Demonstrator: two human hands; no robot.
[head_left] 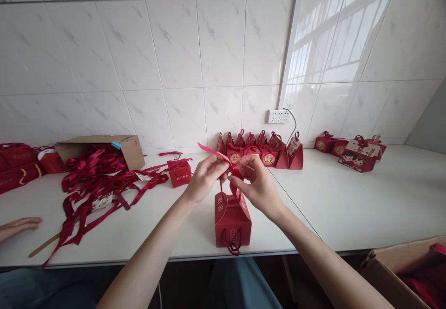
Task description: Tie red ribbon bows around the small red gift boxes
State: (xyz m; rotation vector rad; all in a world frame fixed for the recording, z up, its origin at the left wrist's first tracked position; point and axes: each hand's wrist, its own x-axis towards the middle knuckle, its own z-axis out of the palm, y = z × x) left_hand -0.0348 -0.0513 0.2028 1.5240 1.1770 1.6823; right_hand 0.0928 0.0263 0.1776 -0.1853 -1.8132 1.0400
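Observation:
A small red gift box (232,225) with a corded handle stands near the front edge of the white table. Above it, both my hands pinch a red ribbon (235,171) that runs up from the top of the box. My left hand (208,175) has the ribbon between thumb and fingers, and one tail sticks out up and to the left. On the other side, my right hand (256,181) grips the ribbon with bent fingers, close to the left fingertips. Part of the ribbon is hidden behind the fingers.
Red ribbons (101,167) spill from a tipped cardboard box (137,153) at left, beside a small red box (180,173). Several red gift boxes (294,153) line the wall; others (360,155) stand right. Another person's hand (21,227) rests far left. A carton (390,267) sits lower right.

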